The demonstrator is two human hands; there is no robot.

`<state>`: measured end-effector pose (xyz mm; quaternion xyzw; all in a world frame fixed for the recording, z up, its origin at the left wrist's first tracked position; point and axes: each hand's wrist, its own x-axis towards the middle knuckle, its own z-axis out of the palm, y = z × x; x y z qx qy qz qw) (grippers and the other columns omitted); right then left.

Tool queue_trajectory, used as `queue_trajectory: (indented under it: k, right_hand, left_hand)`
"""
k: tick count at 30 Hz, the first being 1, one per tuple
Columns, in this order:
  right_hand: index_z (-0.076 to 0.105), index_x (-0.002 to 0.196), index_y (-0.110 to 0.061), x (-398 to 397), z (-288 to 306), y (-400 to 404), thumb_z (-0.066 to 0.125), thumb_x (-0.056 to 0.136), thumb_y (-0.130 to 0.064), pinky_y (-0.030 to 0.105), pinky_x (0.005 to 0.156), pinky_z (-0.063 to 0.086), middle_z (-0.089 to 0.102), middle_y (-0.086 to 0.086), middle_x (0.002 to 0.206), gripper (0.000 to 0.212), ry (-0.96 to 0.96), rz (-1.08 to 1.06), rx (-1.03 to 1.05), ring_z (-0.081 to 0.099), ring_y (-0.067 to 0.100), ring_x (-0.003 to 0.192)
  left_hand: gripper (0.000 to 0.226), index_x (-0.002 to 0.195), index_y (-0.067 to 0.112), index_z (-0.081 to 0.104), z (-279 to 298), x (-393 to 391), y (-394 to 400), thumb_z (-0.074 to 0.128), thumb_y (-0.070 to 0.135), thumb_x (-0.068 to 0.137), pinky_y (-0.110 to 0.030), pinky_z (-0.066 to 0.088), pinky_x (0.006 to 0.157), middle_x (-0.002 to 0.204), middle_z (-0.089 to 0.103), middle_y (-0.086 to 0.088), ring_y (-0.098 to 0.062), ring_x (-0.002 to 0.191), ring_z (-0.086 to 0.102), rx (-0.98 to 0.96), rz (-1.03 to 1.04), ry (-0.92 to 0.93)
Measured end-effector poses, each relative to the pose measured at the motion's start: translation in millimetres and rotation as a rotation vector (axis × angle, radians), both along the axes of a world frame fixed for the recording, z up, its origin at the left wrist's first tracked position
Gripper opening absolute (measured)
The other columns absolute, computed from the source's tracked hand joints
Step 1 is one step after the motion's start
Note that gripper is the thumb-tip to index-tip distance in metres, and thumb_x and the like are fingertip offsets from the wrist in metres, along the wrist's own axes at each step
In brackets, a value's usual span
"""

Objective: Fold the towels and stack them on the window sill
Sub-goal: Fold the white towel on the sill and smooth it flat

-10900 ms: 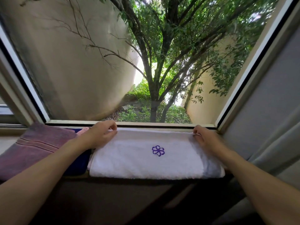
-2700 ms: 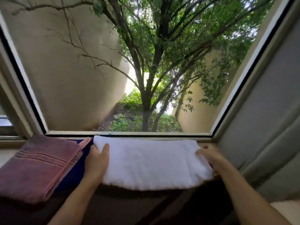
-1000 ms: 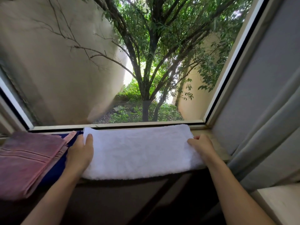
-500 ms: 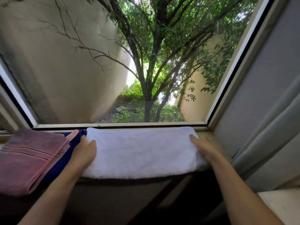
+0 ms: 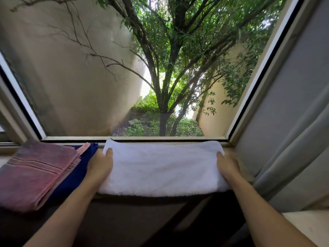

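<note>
A folded white towel (image 5: pixel 163 166) lies along the window sill (image 5: pixel 239 161), its front edge hanging slightly over the sill. My left hand (image 5: pixel 100 164) rests on the towel's left end, thumb on top and fingers at its side. My right hand (image 5: pixel 227 166) rests on the right end the same way. To the left a folded pink towel (image 5: pixel 35 173) lies on top of a folded dark blue towel (image 5: pixel 78 172).
The window pane and its frame (image 5: pixel 135 138) stand right behind the towels. A grey curtain (image 5: pixel 293 157) hangs at the right. A pale surface (image 5: pixel 309 227) shows at the bottom right. The wall below the sill is dark.
The plain side of the white towel faces up now; the flower emblem seen much earlier is hidden. In the last second both hands stay at the towel's ends and the view shifts slightly.
</note>
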<state>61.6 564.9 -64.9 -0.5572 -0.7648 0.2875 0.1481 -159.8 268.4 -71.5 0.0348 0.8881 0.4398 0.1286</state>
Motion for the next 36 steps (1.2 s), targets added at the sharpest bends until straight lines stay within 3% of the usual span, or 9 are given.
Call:
queue_trajectory:
  k: [3,7,10,16,19,22,25,32,36]
  right_hand:
    - [0.058,0.113,-0.007,0,6,9,0.042,0.093,-0.038,0.04,0.089,0.047,0.062,0.021,0.118,0.04,0.109,-0.032,0.003,0.059,0.038,0.104]
    - [0.063,0.091,-0.007,-4,40,14,0.053,0.088,-0.031,0.037,0.073,0.044,0.067,0.02,0.095,0.026,0.294,-0.058,0.076,0.059,0.035,0.086]
    - [0.059,0.079,-0.008,-12,78,7,0.054,0.087,-0.03,0.035,0.069,0.04,0.062,0.016,0.083,0.023,0.332,-0.012,0.192,0.054,0.034,0.077]
    - [0.065,0.085,-0.012,-54,119,-49,0.052,0.085,-0.026,0.027,0.057,0.038,0.062,0.008,0.077,0.019,0.145,0.312,0.258,0.058,0.029,0.075]
    - [0.066,0.091,-0.012,-91,100,-103,0.057,0.087,-0.028,0.027,0.06,0.046,0.068,0.009,0.085,0.02,0.128,0.541,0.046,0.065,0.025,0.076]
    - [0.063,0.094,-0.014,-125,73,-148,0.057,0.085,-0.036,0.036,0.072,0.055,0.07,0.011,0.093,0.024,0.123,0.586,0.035,0.067,0.03,0.084]
    - [0.057,0.104,-0.012,-146,58,-182,0.053,0.089,-0.032,0.038,0.084,0.049,0.066,0.013,0.104,0.025,0.084,0.643,0.055,0.062,0.033,0.098]
    - [0.051,0.111,-0.008,-162,29,-214,0.048,0.089,-0.029,0.035,0.073,0.04,0.064,0.016,0.109,0.031,0.006,0.633,0.186,0.059,0.037,0.103]
    - [0.051,0.117,-0.006,-168,27,-217,0.047,0.093,-0.033,0.035,0.082,0.041,0.059,0.017,0.117,0.037,0.019,0.687,0.142,0.055,0.036,0.109]
  left_hand:
    - [0.06,0.134,0.009,0.043,1,-8,-7,0.037,0.05,0.092,-0.044,0.047,0.09,0.123,0.057,-0.015,-0.031,0.106,0.057,0.024,-0.081,-0.11]
    - [0.041,0.132,0.011,0.042,1,-1,-5,0.041,0.035,0.098,-0.031,0.046,0.061,0.114,0.059,-0.012,-0.021,0.087,0.06,0.141,-0.14,-0.191]
    - [0.044,0.135,0.013,0.037,-1,10,10,0.039,0.037,0.098,-0.032,0.043,0.063,0.129,0.051,-0.014,-0.021,0.089,0.056,0.113,-0.125,-0.065]
    - [0.03,0.116,0.014,0.051,0,19,22,0.041,0.034,0.097,-0.041,0.051,0.084,0.116,0.062,-0.009,-0.028,0.1,0.06,0.161,-0.172,-0.034]
    - [0.033,0.119,0.012,0.053,-1,15,18,0.04,0.034,0.097,-0.041,0.049,0.083,0.115,0.062,-0.01,-0.029,0.1,0.059,0.061,-0.216,0.031]
    - [0.03,0.115,0.014,0.058,2,10,11,0.041,0.031,0.097,-0.034,0.047,0.069,0.108,0.064,-0.006,-0.022,0.091,0.06,0.077,-0.257,0.046]
    - [0.023,0.109,0.021,0.061,2,8,3,0.043,0.027,0.096,-0.027,0.044,0.06,0.094,0.065,0.006,-0.009,0.083,0.059,0.149,-0.315,0.022]
    - [0.032,0.105,0.026,0.049,-8,2,-9,0.066,0.04,0.082,-0.042,0.056,0.078,0.096,0.069,0.001,-0.016,0.088,0.066,0.323,-0.183,-0.096]
    - [0.01,0.099,0.022,0.05,-6,8,-8,0.054,0.027,0.091,-0.046,0.055,0.08,0.092,0.067,-0.002,-0.02,0.087,0.065,0.315,-0.16,-0.011]
